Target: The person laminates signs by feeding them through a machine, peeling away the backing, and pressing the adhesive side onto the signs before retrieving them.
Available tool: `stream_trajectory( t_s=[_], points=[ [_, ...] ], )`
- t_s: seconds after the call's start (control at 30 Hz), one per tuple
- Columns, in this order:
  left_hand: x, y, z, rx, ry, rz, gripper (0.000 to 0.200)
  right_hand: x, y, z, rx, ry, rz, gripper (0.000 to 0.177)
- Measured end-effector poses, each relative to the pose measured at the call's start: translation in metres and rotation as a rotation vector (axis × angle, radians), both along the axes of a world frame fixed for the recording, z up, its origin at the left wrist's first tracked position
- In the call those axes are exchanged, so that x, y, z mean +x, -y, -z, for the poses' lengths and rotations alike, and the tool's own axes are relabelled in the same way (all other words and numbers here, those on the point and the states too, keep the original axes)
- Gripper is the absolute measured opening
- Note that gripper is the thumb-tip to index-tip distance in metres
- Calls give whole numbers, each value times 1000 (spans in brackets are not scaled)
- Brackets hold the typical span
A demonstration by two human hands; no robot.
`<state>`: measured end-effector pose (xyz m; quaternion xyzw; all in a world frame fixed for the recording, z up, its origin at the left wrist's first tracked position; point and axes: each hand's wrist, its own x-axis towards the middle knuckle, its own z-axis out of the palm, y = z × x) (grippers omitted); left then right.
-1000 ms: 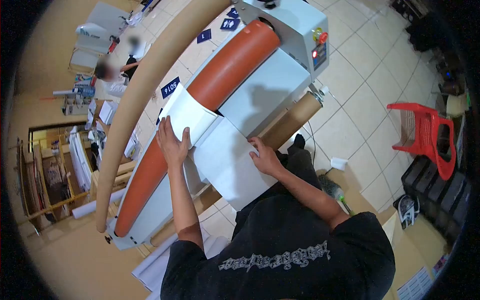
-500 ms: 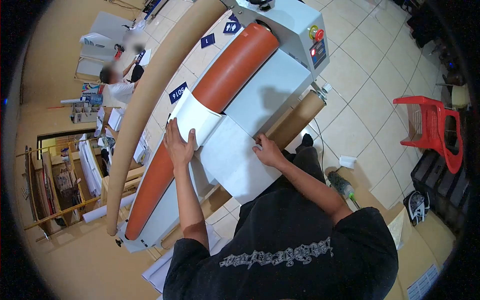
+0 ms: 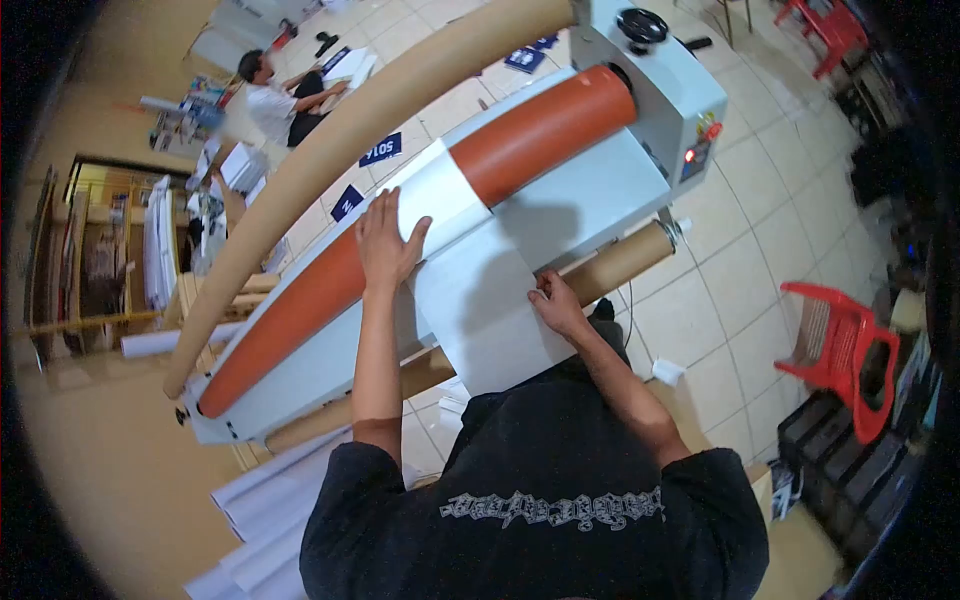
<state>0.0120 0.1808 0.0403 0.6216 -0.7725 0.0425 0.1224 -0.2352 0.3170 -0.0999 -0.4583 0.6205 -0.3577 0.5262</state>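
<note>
Where left hand (image 3: 391, 248) lies, sheet (image 3: 440, 195) hidden; grip of right hand (image 3: 556, 303) unclear.

You wear a faded black T-shirt (image 3: 530, 455) with pale, outlined lettering (image 3: 553, 508) across its front, in an ornate blackletter style too distorted to read. To the left and right of the lettering sit your loose, short black sleeves (image 3: 345, 495), and past them your forearms, left hand (image 3: 392, 240) and right hand (image 3: 556, 305) are bare. Beyond the lettering, past the shirt's waist end, dark legwear (image 3: 592, 355) shows, and farther along, a dark-covered foot (image 3: 603, 310).
</note>
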Motion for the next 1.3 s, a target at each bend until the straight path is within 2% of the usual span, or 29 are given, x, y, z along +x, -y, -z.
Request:
stream_trajectory(
  t_s=[0.23,0.27,0.43,0.57,0.73,0.93,1.13,1.23,1.3],
  points=[
    [1,2,-6,-5,-114,-50,67,-7,2,-14,43,-66,-88,25],
    [2,2,-5,-27,-106,-46,66,-6,2,6,3,-1,-76,23],
    [10,1,1,-61,-134,-8,57,-7,2,-12,63,118,-77,18],
    [11,1,5,-95,-151,-14,54,-6,1,-14,59,138,-68,18],
    [12,-1,3,-298,-134,62,51,-3,0,-3,40,147,-50,18],
    [13,0,7,-409,-93,75,49,-6,2,2,67,201,-71,18],
    [13,1,7,-382,-112,63,51,-9,5,2,36,210,-94,18],
    [14,2,6,-312,-109,50,52,-18,9,-9,16,69,-122,15],
    [13,2,3,-283,-98,40,52,-43,31,-73,-335,-251,-100,14]
  ],
)
